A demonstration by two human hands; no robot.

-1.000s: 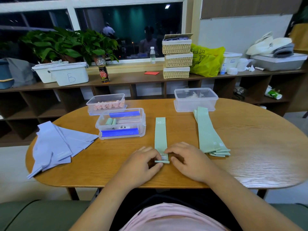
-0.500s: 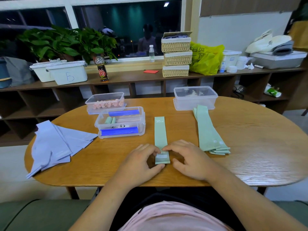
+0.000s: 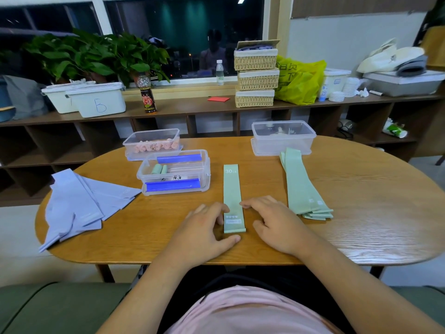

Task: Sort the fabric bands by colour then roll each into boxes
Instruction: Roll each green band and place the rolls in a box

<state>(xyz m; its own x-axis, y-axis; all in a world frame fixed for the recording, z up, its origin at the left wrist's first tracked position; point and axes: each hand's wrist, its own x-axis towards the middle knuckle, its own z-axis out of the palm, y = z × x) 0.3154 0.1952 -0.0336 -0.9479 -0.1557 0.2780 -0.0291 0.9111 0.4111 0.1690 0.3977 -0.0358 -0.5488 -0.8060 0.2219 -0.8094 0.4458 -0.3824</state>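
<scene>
Place: office-like common room, indoors.
Evidence: oval wooden table [image 3: 361, 213], long cubby shelving [image 3: 265, 112], labelled storage bins [image 3: 96, 102], wicker baskets [image 3: 256, 75], potted plants [image 3: 96, 56] at window.

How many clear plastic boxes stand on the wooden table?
3: pink-roll box far left, blue-clip box just in front of it, lidded box far right. None seems hidden.

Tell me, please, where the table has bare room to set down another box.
The widest bare patch is right of the green band pile, out to the table's right edge. A smaller one lies between the purple bands and the left hand. The far left is crowded with the clip-lid box and pink-roll box.
</scene>
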